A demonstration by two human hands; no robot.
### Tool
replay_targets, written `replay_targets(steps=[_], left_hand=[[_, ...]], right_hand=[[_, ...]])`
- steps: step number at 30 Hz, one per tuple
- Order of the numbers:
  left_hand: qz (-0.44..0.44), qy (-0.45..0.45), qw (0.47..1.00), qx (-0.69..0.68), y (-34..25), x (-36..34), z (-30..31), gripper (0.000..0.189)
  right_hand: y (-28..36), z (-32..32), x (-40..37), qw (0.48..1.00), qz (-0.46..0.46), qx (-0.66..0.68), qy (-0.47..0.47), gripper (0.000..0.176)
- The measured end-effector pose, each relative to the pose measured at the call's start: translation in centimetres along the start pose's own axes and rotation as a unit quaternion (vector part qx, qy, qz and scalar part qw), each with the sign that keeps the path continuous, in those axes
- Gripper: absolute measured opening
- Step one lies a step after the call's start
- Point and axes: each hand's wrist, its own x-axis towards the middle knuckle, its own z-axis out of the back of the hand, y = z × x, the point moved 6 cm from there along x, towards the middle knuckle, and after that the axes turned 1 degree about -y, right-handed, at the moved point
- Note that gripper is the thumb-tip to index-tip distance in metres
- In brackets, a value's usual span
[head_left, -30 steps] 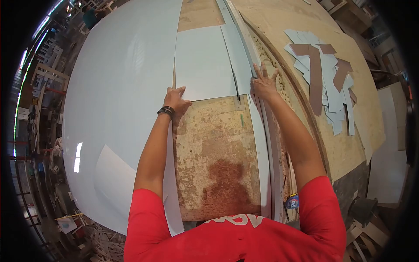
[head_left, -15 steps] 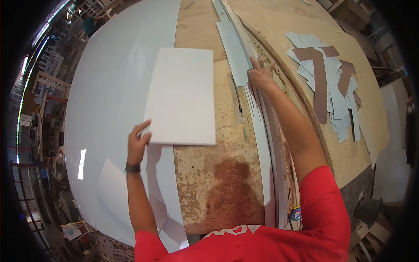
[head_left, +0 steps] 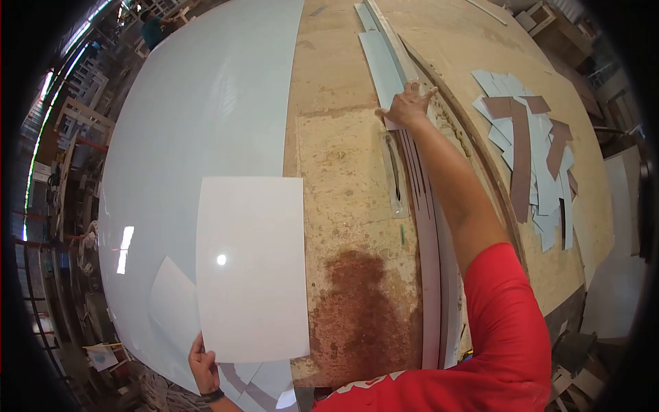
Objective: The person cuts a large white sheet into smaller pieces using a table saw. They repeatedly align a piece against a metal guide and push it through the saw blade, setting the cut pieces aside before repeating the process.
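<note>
A white rectangular panel (head_left: 252, 275) lies over the large glossy sheet and the worn board. My left hand (head_left: 204, 367) grips its lower left corner, thumb at the edge and the other fingers partly beneath. Higher up on the right, my right hand (head_left: 410, 106) has its fingers spread on a long straight rail (head_left: 392, 38) and touches the end of a pale blue strip (head_left: 379, 65). Whether the right palm presses on anything is hidden. Below that hand, narrow strips (head_left: 427, 275) run along the rail.
The glossy pale sheet (head_left: 206, 103) covers the left side. A worn, stained board (head_left: 336, 178) with a slot lies mid-table. Pale and brown offcuts (head_left: 522, 137) are piled at right. Another person (head_left: 152, 31) is at the far upper left.
My left hand has moved down and towards me with the white panel. My right hand stays at the rail, its fingers spread wider. The whole view has shifted slightly.
</note>
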Motion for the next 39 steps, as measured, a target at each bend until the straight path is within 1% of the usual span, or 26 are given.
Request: replay_targets(steps=[2,4,5,7,8,11,14,16,18,19,20,23,24,25,26,27,28,29,30,31,33,34,35,37,38,39], left_hand=[[0.070,0.007,0.997,0.036,1.3,-0.8,1.0,0.067],[0.063,0.021,0.998,0.019,1.9,-1.2,1.0,0.065],[0.052,0.034,0.998,0.004,1.9,-1.3,0.5,0.064],[0.051,0.042,0.997,-0.025,1.8,-1.9,-0.5,0.065],[0.052,0.046,0.996,-0.048,1.6,-1.9,-1.0,0.066],[0.056,0.088,0.990,-0.090,2.2,-2.6,-0.8,0.073],[0.028,0.097,0.986,-0.137,1.9,-4.1,-1.9,0.071],[0.018,0.111,0.980,-0.165,2.3,-5.0,-2.1,0.070],[0.013,0.140,0.970,-0.200,2.8,-6.1,-2.3,0.068],[0.009,0.138,0.970,-0.200,3.2,-6.5,-2.5,0.068],[0.003,0.152,0.961,-0.231,3.6,-7.1,-2.8,0.068],[0.008,0.183,0.940,-0.289,5.3,-9.5,-4.0,0.067],[0.018,0.203,0.927,-0.316,5.9,-10.4,-4.4,0.067],[0.021,0.201,0.929,-0.310,6.7,-11.1,-4.6,0.067],[0.036,0.218,0.918,-0.328,7.7,-12.0,-5.0,0.072],[0.052,0.235,0.907,-0.346,8.6,-13.0,-5.5,0.077],[0.057,0.231,0.909,-0.343,9.2,-14.0,-5.9,0.077],[0.088,0.240,0.902,-0.347,9.8,-14.9,-6.6,0.072],[0.118,0.248,0.895,-0.351,10.5,-15.8,-7.0,0.067],[0.120,0.247,0.897,-0.347,11.7,-16.2,-6.8,0.067],[0.162,0.272,0.903,-0.291,14.9,-17.0,-6.7,0.066],[0.167,0.290,0.898,-0.286,15.9,-17.3,-6.8,0.064],[0.167,0.290,0.898,-0.286,16.8,-17.2,-7.2,0.064],[0.145,0.281,0.936,-0.154,18.5,-16.9,-8.0,0.061],[0.128,0.282,0.947,-0.081,18.0,-17.0,-9.1,0.056],[0.129,0.282,0.947,-0.082,18.8,-17.0,-9.6,0.056]], right_hand=[[0.2,0.3,0.2,0.999,-0.012,-0.028,-0.008,0.059],[0.0,1.5,0.4,0.993,-0.005,0.110,-0.030,0.059],[-0.9,2.1,0.8,0.994,-0.008,0.106,-0.034,0.059],[-4.3,4.3,0.9,0.965,-0.021,0.252,-0.072,0.049],[-6.7,4.3,1.7,0.949,-0.045,0.283,-0.129,0.040],[-15.9,6.9,-1.6,0.947,-0.070,0.263,-0.170,0.039],[-24.8,10.9,-10.5,0.945,-0.036,0.144,-0.291,0.034],[-29.4,13.2,-16.7,0.951,-0.080,0.025,-0.298,0.025],[-32.0,14.2,-23.6,0.911,-0.072,-0.034,-0.404,0.027],[-32.6,14.1,-26.1,0.914,-0.055,-0.011,-0.402,0.026],[-32.6,13.6,-28.8,0.916,-0.039,0.013,-0.398,0.025],[-29.4,5.8,-35.7,0.931,-0.015,0.251,-0.265,0.026],[-26.1,2.2,-38.9,0.886,-0.002,0.417,-0.201,0.026],[-22.1,-0.2,-42.5,0.871,0.016,0.487,-0.063,0.024],[-18.5,-5.6,-45.7,0.818,0.049,0.573,0.022,0.027],[-13.9,-8.2,-49.8,0.742,0.033,0.645,0.179,0.030],[-9.6,-6.8,-54.3,0.696,0.031,0.671,0.256,0.035],[-6.8,-6.7,-57.3,0.667,0.065,0.700,0.248,0.035],[-4.6,-6.0,-59.9,0.604,0.045,0.758,0.243,0.036],[-3.3,-6.0,-61.5,0.601,0.043,0.759,0.245,0.036],[-2.1,-6.4,-64.1,0.626,0.018,0.747,0.223,0.039],[-2.0,-9.1,-64.2,0.615,0.025,0.774,0.147,0.040],[-2.5,-9.2,-64.7,0.616,0.024,0.774,0.147,0.040],[-4.1,-9.8,-65.4,0.687,-0.005,0.713,0.139,0.045],[-4.9,-10.3,-65.6,0.688,-0.005,0.712,0.140,0.045],[-5.8,-11.2,-65.4,0.723,-0.001,0.680,0.121,0.042]])
